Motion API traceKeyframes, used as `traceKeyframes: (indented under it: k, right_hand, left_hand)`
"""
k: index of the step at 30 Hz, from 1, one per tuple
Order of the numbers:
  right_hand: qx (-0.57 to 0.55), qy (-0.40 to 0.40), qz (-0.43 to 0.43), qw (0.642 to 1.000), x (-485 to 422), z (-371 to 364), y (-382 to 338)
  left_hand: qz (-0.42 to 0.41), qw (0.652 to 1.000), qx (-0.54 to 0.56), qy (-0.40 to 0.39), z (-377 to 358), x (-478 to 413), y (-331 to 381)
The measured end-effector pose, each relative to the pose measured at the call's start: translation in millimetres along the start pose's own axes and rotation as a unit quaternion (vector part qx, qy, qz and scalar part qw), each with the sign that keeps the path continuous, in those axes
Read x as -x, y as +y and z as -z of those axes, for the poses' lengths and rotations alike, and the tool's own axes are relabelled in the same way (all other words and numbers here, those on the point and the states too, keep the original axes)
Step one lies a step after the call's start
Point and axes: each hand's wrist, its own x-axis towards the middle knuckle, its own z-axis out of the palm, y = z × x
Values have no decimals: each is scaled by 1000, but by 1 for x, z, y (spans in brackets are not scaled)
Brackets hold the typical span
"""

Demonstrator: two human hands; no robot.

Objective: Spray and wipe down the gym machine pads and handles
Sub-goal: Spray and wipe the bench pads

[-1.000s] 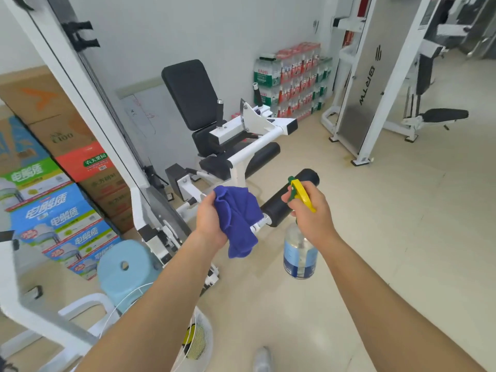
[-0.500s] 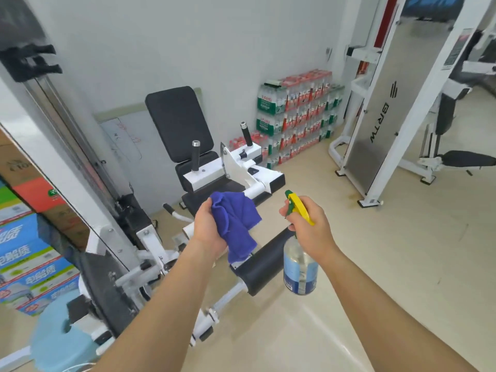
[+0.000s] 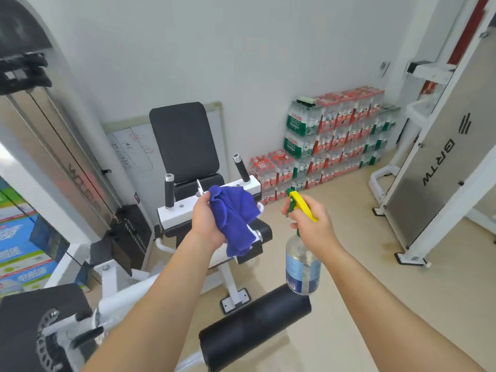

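My left hand (image 3: pixel 205 224) grips a bunched blue cloth (image 3: pixel 233 218) in front of the white leg machine's seat. My right hand (image 3: pixel 312 224) holds a clear spray bottle (image 3: pixel 302 267) by its yellow and green trigger head (image 3: pixel 298 202), nozzle pointing toward the machine. Behind the cloth stands the black back pad (image 3: pixel 185 140). Two black upright handles, the left handle (image 3: pixel 169 190) and the right handle (image 3: pixel 241 167), rise from the white frame. A black roller pad (image 3: pixel 255 328) lies low in front, below the bottle. The seat pad is mostly hidden by the cloth.
The weight stack tower (image 3: pixel 48 146) stands at the left, with printed boxes (image 3: pixel 21 251) beside it. Stacked packs of bottled water (image 3: pixel 335 135) line the back wall. Another white machine (image 3: pixel 440 167) stands at the right. A whiteboard (image 3: pixel 128 151) leans behind the seat.
The view has swung round to face the seat head-on and come closer. The roller pad now lies lower in the frame, under the bottle. Both hands keep their grips.
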Motion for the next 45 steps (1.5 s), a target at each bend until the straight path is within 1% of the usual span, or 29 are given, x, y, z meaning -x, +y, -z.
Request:
traceKeyframes:
  k: [4,8,12,16,18,22,25,29,32,36,39,45]
  right_hand:
    - [1,-52,12,999,-92,50,11]
    - [-3,-99,35,995,-182,82,10]
    - [4,-135,57,989,-266,91,12]
    - [-3,-191,69,979,-347,75,21]
    - [-5,-210,77,975,-389,61,25]
    - [0,-244,84,966,-462,31,24]
    - [4,-280,88,956,-514,4,20]
    - [-14,-332,69,941,-573,-36,17]
    - [-4,-355,62,933,-610,-69,20]
    - [-5,-393,76,916,-667,-133,29]
    - [-15,-417,89,905,-706,-182,42]
    - [19,-416,81,906,-776,-283,70]
  left_hand:
    - [-40,998,17,37,-64,-50,-14]
    - [-80,992,46,80,-111,-99,-16]
    - [-106,984,70,127,-141,-148,-6]
    - [-131,974,100,155,-156,-205,16]
    - [-150,966,119,174,-157,-237,29]
    - [-154,952,145,223,-155,-290,61]
    - [-181,939,172,236,-160,-320,88]
    - [-214,917,180,285,-161,-359,123]
    - [-217,901,184,327,-159,-393,146]
    - [-223,882,176,376,-150,-451,185]
    - [-226,872,177,397,-133,-493,209]
    - [-211,845,175,459,-85,-570,247]
